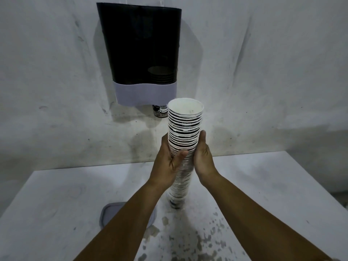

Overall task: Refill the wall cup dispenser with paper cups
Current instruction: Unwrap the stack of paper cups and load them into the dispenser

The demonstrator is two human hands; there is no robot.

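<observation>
Standing upright on the white table [263, 181], tall stack of paper cups [183, 147] below the wall dispenser [141, 53]; left hand [169, 159] and right hand [204, 157] both grip its middle. Grey lid [109, 213] nearby.

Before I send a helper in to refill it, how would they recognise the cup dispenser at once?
Look at the scuffed white wall behind the white table. The cup dispenser hangs there above the table: a dark tinted box with a pale band along its bottom. Unlike the loose stack of paper cups in front, it has one printed cup poking out below.
</observation>
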